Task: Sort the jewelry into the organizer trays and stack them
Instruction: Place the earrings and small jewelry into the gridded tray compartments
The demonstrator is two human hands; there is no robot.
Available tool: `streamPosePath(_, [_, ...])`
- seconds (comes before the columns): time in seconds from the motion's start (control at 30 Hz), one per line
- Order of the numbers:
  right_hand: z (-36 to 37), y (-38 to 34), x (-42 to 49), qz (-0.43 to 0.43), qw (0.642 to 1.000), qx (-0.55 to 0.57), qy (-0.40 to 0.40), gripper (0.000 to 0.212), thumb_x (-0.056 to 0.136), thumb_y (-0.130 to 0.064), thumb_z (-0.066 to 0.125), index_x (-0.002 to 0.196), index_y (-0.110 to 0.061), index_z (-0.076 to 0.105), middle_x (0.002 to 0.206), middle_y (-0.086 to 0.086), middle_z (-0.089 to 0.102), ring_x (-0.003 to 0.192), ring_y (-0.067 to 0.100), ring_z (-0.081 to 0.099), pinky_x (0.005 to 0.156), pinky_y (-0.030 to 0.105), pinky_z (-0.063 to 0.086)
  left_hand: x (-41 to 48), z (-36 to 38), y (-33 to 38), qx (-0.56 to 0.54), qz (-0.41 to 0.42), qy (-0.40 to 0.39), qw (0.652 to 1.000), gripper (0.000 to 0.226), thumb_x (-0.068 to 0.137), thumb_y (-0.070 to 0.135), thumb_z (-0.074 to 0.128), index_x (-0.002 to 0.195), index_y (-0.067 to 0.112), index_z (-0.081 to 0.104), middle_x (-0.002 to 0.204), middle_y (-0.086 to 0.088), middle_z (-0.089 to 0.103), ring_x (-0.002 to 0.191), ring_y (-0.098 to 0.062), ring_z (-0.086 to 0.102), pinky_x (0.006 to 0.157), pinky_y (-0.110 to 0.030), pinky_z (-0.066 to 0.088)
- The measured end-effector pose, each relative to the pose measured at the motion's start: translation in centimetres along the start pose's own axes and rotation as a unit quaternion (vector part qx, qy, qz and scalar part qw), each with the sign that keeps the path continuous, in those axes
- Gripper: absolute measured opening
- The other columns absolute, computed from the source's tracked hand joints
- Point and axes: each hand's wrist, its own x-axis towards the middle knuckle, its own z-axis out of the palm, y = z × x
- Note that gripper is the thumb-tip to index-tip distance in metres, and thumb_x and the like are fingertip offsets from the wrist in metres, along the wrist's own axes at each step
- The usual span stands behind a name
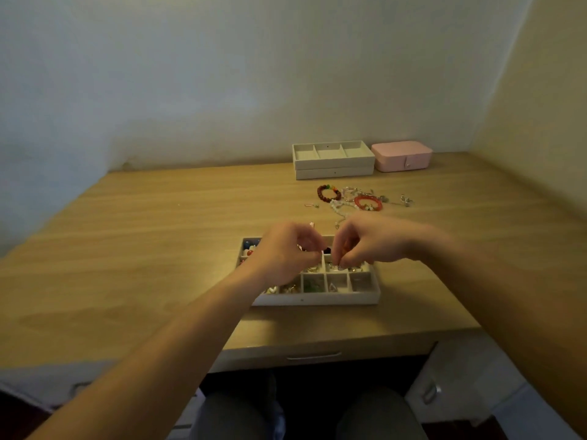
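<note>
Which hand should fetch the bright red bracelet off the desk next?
Probably right. The bright red bracelet lies beyond the tray, nearer the right hand; the left hand would have to cross over. But it pinches a small piece.

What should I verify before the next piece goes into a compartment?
1. Right hand pinches a small piece over the divided tray: ok.
2. Left hand grip: cannot tell, fingers curled and blurred.
3. Free compartment: ok, the near right one looks empty.
4. Loose jewelry all sorted: not ok, bracelets lie beyond the tray.
5. Stacked trays ready at the back: ok, top one empty.
</note>
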Motion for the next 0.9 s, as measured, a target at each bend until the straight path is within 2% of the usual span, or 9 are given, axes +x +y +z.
streamPosePath(0.1, [0.8, 0.6, 0.0, -0.006, 1.0, -0.017, 0.009, 0.017, 0.088, -0.011, 0.075, 0.085, -0.028, 0.075, 0.088, -0.008, 0.07, 0.081, 0.005, 0.066, 0.068, 0.018, 0.052, -0.1, 0.8, -0.2, -0.006, 0.006, 0.002, 1.0, 0.025, 0.085, 0.005, 0.074, 0.095, 0.027, 0.067, 0.091, 0.009, 0.074, 0.086, -0.002, 0.069, 0.086, -0.034, 0.059])
streamPosePath(0.27, [1.6, 1.4, 0.2, -0.02, 0.999, -0.031, 0.029, 0.018, 0.084, -0.01, 0.077, 0.081, -0.028, 0.075, 0.082, -0.007, 0.07, 0.073, 0.005, 0.065, 0.066, 0.019, 0.052, -0.1, 1.6, -0.7, -0.02, 0.006, 0.0, 1.0, 0.026, 0.084, 0.001, 0.071, 0.1, 0.021, 0.067, 0.088, 0.008, 0.075, 0.085, -0.007, 0.07, 0.085, -0.04, 0.059])
streamPosePath(0.4, [2.1, 1.2, 0.1, -0.032, 0.997, -0.055, 0.051, 0.021, 0.084, -0.01, 0.076, 0.077, -0.031, 0.073, 0.08, -0.009, 0.07, 0.073, 0.005, 0.063, 0.063, 0.018, 0.048, -0.2, 1.8, -0.5, -0.023, 0.012, -0.006, 1.0, 0.029, 0.087, 0.002, 0.071, 0.107, 0.022, 0.064, 0.088, 0.008, 0.076, 0.082, -0.002, 0.07, 0.082, -0.032, 0.06])
streamPosePath(0.57, [2.9, 0.8, -0.1, -0.034, 0.995, -0.069, 0.064, 0.025, 0.084, -0.01, 0.076, 0.076, -0.033, 0.071, 0.084, -0.008, 0.07, 0.079, 0.008, 0.066, 0.067, 0.021, 0.055, -0.3, 1.9, -0.6, -0.019, 0.017, -0.012, 1.0, 0.031, 0.087, 0.005, 0.072, 0.108, 0.026, 0.063, 0.09, 0.008, 0.075, 0.084, 0.001, 0.07, 0.078, -0.023, 0.059])
streamPosePath(0.73, [3.6, 0.1, -0.2, -0.014, 0.99, -0.108, 0.091, 0.023, 0.081, -0.006, 0.075, 0.076, -0.029, 0.072, 0.079, -0.012, 0.066, 0.075, 0.005, 0.063, 0.062, 0.019, 0.049, -0.4, 1.9, -0.9, -0.012, 0.014, -0.031, 0.999, 0.032, 0.087, 0.007, 0.073, 0.113, 0.023, 0.062, 0.092, 0.009, 0.076, 0.085, 0.002, 0.07, 0.075, -0.019, 0.056])
streamPosePath(0.8, [3.9, -0.2, -0.2, -0.003, 0.988, -0.117, 0.104, 0.03, 0.08, -0.003, 0.073, 0.07, -0.031, 0.068, 0.074, -0.013, 0.064, 0.071, 0.004, 0.061, 0.061, 0.02, 0.046, -0.3, 1.9, -0.9, -0.007, 0.011, -0.033, 0.999, 0.032, 0.087, 0.007, 0.073, 0.112, 0.024, 0.062, 0.093, 0.009, 0.076, 0.087, 0.0, 0.07, 0.077, -0.021, 0.056])
streamPosePath(0.9, [4.4, -0.4, -0.2, 0.002, 0.982, -0.142, 0.127, 0.03, 0.082, -0.003, 0.071, 0.069, -0.03, 0.068, 0.075, -0.011, 0.065, 0.072, 0.008, 0.063, 0.064, 0.027, 0.053, -0.2, 1.8, -0.9, -0.003, 0.007, -0.038, 0.999, 0.032, 0.087, 0.007, 0.074, 0.112, 0.023, 0.062, 0.093, 0.008, 0.076, 0.088, -0.003, 0.071, 0.079, -0.026, 0.057])
